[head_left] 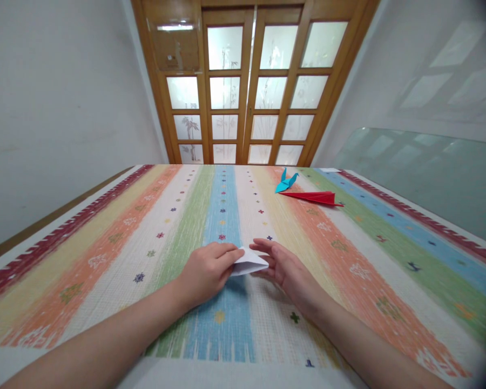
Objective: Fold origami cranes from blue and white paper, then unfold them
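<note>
A small piece of folded white paper [251,261] is held just above the striped tablecloth, near the middle of the view. My left hand [211,270] pinches its left end between thumb and fingers. On the other side, my right hand [282,269] has its fingers apart around the paper's right tip. Whether those fingers touch the paper, I cannot tell. The paper has a pointed right end and an open fold along its lower edge. Part of its left side is hidden behind my left fingers.
Farther back on the right, a blue origami crane [287,182] stands beside a red paper plane [314,198]. The striped tablecloth [182,216] covers the table. Beyond the far edge are wooden doors [246,86] with glass panes; a pale wall flanks each side.
</note>
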The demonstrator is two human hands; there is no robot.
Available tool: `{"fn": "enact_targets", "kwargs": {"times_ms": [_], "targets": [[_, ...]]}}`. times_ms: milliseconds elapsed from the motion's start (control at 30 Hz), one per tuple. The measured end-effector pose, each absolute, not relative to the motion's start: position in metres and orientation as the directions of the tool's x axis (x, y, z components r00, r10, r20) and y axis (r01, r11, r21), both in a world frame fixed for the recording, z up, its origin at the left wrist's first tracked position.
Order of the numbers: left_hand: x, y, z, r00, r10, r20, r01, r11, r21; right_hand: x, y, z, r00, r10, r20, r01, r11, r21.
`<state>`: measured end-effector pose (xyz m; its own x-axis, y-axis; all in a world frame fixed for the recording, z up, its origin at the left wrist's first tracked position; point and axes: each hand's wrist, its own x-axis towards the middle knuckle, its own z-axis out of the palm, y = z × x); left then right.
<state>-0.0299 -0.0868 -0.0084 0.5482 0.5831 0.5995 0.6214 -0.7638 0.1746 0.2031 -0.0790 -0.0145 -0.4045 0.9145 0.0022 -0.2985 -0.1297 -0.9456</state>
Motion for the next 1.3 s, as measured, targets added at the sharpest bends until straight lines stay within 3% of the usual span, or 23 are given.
{"fn": "enact_targets", "kwargs": {"times_ms": [133, 300, 900, 1067, 1300], "targets": [[-0.03, -0.091, -0.006, 0.576, 0.475, 0.665, 0.542, -0.831, 0.124, 0.197, -0.083, -0.013, -0.403, 0.913, -0.07, -0.395, -0.242, -0.886], [-0.031, -0.096, -0.003, 0.601, 0.4, 0.692, 0.464, -0.879, 0.105, 0.189, -0.094, -0.009, -0.508, 0.849, -0.145, -0.373, -0.369, -0.852], [-0.024, -0.098, -0.002, 0.576, 0.489, 0.655, 0.532, -0.833, 0.153, 0.184, -0.101, -0.004, -0.582, 0.796, -0.164, -0.374, -0.442, -0.815], [-0.023, -0.099, -0.005, 0.544, 0.562, 0.623, 0.551, -0.799, 0.24, 0.184, -0.099, -0.006, -0.584, 0.781, -0.221, -0.358, -0.492, -0.793], [-0.014, -0.104, -0.001, 0.456, 0.719, 0.524, 0.503, -0.694, 0.515, 0.183, -0.097, -0.011, -0.635, 0.732, -0.246, -0.34, -0.551, -0.762]]}}
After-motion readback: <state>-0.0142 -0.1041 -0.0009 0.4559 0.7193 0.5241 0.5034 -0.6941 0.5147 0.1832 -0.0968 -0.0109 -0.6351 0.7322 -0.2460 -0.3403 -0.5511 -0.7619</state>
